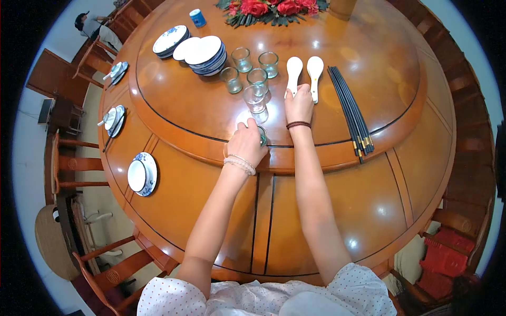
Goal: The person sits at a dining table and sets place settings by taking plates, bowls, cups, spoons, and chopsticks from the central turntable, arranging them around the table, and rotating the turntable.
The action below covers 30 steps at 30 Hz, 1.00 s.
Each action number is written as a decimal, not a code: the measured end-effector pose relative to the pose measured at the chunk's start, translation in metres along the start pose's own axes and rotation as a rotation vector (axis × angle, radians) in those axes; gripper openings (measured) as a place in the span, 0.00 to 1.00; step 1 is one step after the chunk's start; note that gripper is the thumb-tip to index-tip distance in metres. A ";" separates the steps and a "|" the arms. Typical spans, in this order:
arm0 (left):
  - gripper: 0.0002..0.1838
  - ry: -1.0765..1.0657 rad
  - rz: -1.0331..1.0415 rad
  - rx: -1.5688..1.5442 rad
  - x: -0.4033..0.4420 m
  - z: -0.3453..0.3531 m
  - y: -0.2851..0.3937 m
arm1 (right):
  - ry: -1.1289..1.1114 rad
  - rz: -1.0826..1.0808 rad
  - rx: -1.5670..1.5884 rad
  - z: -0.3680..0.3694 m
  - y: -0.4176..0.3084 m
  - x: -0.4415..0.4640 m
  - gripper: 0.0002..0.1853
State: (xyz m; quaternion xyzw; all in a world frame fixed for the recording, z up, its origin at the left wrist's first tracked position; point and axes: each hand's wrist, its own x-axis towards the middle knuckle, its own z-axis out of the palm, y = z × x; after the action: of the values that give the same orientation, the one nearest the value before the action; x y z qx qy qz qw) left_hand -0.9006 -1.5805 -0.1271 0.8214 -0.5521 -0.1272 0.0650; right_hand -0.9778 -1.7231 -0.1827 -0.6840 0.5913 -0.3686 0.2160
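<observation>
My left hand (246, 143) is closed around a glass (262, 136) at the near edge of the raised round turntable (174, 139). Just beyond it stand several more glasses (255, 99), grouped in the middle. My right hand (299, 108) has its fingers together at the handle of a white spoon (294, 71); the fingertips partly cover that handle. A second white spoon (314, 68) lies just to the right, beside the hand. Farther right is a row of black chopsticks (350, 110) with gold ends.
Stacked bowls (205, 52) and plates (171, 39) stand back left, near a blue-and-white cup (197, 18). Red flowers (269, 8) are at the back. Place settings (142, 174) line the left rim. Chairs (79, 163) surround the table; a person (97, 29) is far left.
</observation>
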 end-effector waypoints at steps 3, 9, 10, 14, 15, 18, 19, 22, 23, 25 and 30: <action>0.29 0.049 -0.007 -0.061 -0.002 0.001 -0.008 | -0.006 0.032 0.153 -0.008 -0.003 -0.013 0.13; 0.25 0.293 -0.006 -0.837 -0.027 0.025 -0.041 | -0.217 0.093 0.625 -0.040 -0.017 -0.085 0.09; 0.22 0.348 0.020 -1.265 -0.034 0.034 -0.050 | -0.384 0.197 0.800 -0.052 -0.029 -0.105 0.08; 0.18 -0.286 -0.336 -2.432 -0.087 0.029 -0.091 | -0.524 0.257 0.954 -0.047 -0.048 -0.185 0.06; 0.18 -0.368 -0.376 -2.538 -0.100 0.022 -0.099 | -0.529 0.278 0.996 -0.041 -0.054 -0.205 0.06; 0.26 -0.377 -0.387 -2.769 -0.137 0.021 -0.144 | -0.577 0.319 1.026 -0.021 -0.074 -0.260 0.07; 0.26 -0.369 -0.393 -2.774 -0.146 0.016 -0.163 | -0.616 0.323 0.947 -0.012 -0.081 -0.276 0.05; 0.27 -0.292 -0.332 -2.753 -0.172 0.000 -0.222 | -0.653 0.380 0.983 0.017 -0.118 -0.322 0.07; 0.27 -0.211 -0.264 -2.635 -0.179 -0.009 -0.245 | -0.694 0.400 0.984 0.027 -0.130 -0.334 0.06; 0.24 -0.047 -0.244 -2.437 -0.189 -0.031 -0.289 | -0.735 0.391 0.980 0.046 -0.152 -0.354 0.06; 0.39 0.252 -0.186 -1.408 -0.184 -0.065 -0.382 | -0.750 0.397 0.937 0.071 -0.210 -0.384 0.06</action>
State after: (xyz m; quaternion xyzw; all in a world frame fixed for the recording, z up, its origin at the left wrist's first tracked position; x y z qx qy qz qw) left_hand -0.6086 -1.2667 -0.1341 0.6368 -0.2552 -0.3622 0.6310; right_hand -0.7981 -1.3179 -0.1693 -0.4768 0.3668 -0.2765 0.7494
